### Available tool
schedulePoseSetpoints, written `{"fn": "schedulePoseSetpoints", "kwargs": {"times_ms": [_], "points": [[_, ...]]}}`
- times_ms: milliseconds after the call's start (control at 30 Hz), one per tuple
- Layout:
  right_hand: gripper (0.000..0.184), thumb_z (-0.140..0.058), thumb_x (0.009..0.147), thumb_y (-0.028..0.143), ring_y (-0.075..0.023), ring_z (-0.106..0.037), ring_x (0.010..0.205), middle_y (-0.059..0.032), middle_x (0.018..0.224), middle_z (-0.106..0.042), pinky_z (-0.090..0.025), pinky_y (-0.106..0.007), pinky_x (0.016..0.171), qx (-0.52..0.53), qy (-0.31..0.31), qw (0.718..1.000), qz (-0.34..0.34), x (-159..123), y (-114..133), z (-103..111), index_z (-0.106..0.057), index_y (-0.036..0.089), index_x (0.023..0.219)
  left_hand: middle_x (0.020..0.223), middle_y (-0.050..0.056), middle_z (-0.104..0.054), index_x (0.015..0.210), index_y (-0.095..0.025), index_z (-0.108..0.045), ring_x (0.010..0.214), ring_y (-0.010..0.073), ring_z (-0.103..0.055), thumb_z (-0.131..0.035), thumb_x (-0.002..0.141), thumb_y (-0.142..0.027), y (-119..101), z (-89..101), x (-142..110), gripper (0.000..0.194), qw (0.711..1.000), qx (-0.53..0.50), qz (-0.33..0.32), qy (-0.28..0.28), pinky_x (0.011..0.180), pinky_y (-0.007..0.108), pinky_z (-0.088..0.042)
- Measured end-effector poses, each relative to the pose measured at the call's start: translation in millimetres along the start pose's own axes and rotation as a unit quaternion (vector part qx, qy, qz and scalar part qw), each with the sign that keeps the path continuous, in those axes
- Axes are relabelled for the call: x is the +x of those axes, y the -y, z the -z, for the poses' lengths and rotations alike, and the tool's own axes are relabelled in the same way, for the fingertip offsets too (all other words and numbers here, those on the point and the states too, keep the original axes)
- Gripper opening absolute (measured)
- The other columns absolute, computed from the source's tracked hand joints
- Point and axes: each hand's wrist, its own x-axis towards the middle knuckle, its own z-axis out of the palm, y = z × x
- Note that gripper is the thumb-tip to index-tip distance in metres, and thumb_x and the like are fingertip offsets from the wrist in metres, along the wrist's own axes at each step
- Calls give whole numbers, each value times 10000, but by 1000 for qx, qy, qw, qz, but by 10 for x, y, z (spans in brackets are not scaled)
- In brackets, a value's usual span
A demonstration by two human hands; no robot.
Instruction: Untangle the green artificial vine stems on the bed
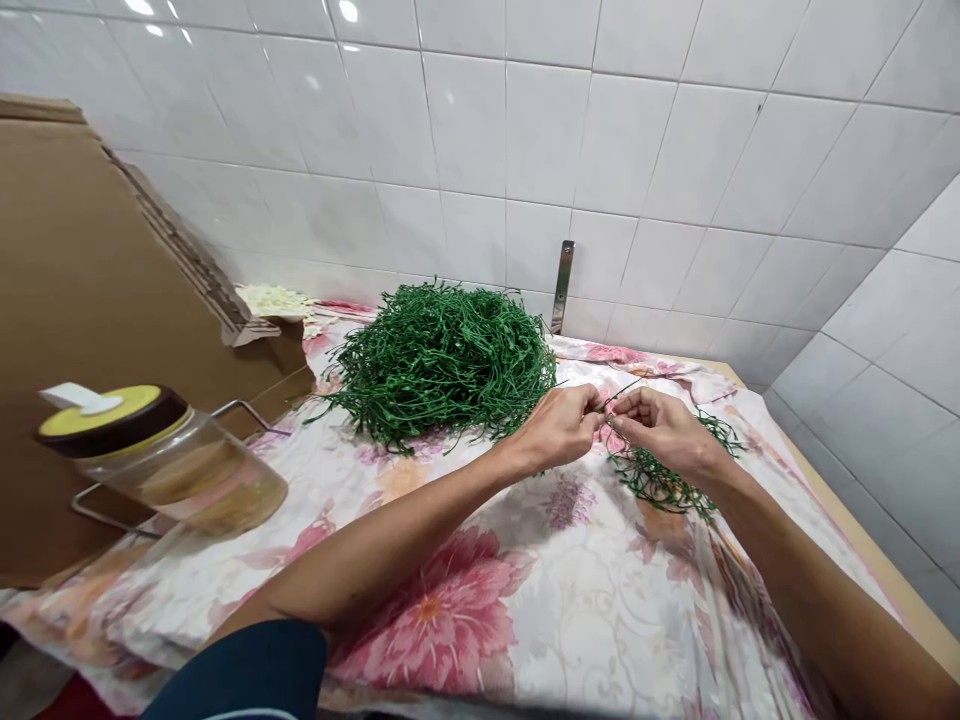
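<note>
Left hand: (pixel 559 430) at centre of view, over the cloth, fingers turned toward the right hand. Grip narrow, thumb and fingertips pinched on a thin green strand (pixel 604 405).
Right hand: (pixel 664 432) facing the left hand, fingers curled inward. Grip narrow, closed on the same strand as far as the view shows; the fingers partly hide the contact.
Work in hand: 2 hands handling 1 strand at the fingertips, held just above the cloth.
Small green bunch: (pixel 652 480) on the cloth, directly below and beside the right hand, with loose ends reaching up near the fingers.
Large green pile: (pixel 442 365) tangled mound of strands on the cloth, just beside the left hand and near the wall.
Cloth: (pixel 442 620) pink and cream floral, creased, covering the surface (pixel 847 510), whose pale wooden edge shows at right.
Jar: (pixel 161 470) glass, tilted, with a yellow and dark lid and a white tab, at left, well apart from the hands. A wire frame (pixel 247 412) stands around it.
Cardboard sheet: (pixel 67 300) brown, torn along 1 edge, at far left.
Pale bundle: (pixel 274 300) cream, behind the pile; its kind cannot be told.
Wall: (pixel 480 130) white tile, with a metal bracket (pixel 562 285) fixed low on it.
</note>
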Motion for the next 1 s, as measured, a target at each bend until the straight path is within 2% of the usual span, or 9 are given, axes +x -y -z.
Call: {"fn": "schedulePoseSetpoints", "kwargs": {"times_ms": [200,333,467,567,700,800,1000], "points": [[389,-782,803,495,-144,-575,722,-23,855,-649,-454,-273,629,-14,40,999,-13,-42,-8,-13,-634,166,950,714,2,-615,853,-169,-662,632,136,-480,-521,867,-206,-106,22,-51,146,1000,5,-9,-12,596,258,-323],[355,-775,814,487,-158,-590,754,-36,888,-660,-471,-277,650,-40,-14,999,33,-80,69,-57,-635,186,940,726,7,-637,857,-167,-669,626,137,-485,-524,871,-221,-120,25,-53,155,1000,7,-10,-22,588,260,-320],[323,-648,910,515,-150,-535,620,-19,744,-643,-416,-279,572,-133,-55,988,59,-106,144,-75,-656,197,854,727,9,-642,854,-162,-681,629,137,-489,-534,865,-232,-116,17,-48,163,999,-1,-10,-31,593,258,-336],[339,-596,942,514,-157,-535,599,-10,681,-632,-403,-286,570,-192,-78,975,76,-125,163,-86,-667,203,831,675,-11,-587,813,-161,-674,610,128,-454,-548,872,-283,-91,6,-38,185,999,-24,-2,-33,576,256,-322],[280,-582,957,473,-157,-527,572,-5,667,-643,-393,-288,554,-215,-106,966,93,-158,160,-130,-684,214,931,634,-26,-504,776,-160,-661,609,122,-415,-551,879,-345,-18,-28,-3,238,998,-60,13,-25,544,255,-283],[248,-581,959,439,-161,-553,575,-22,729,-687,-410,-291,553,-223,-130,960,106,-173,152,-158,-695,218,964,638,-26,-488,764,-156,-654,616,122,-408,-557,871,-365,31,-59,27,254,997,-75,22,-17,547,251,-287],[215,-569,964,368,-193,-643,654,-44,809,-740,-477,-313,658,-290,-114,941,131,-157,109,-125,-709,220,894,603,-40,-432,700,-159,-603,588,113,-368,-560,855,-377,56,-115,32,271,997,-72,38,-5,542,250,-272]]}}
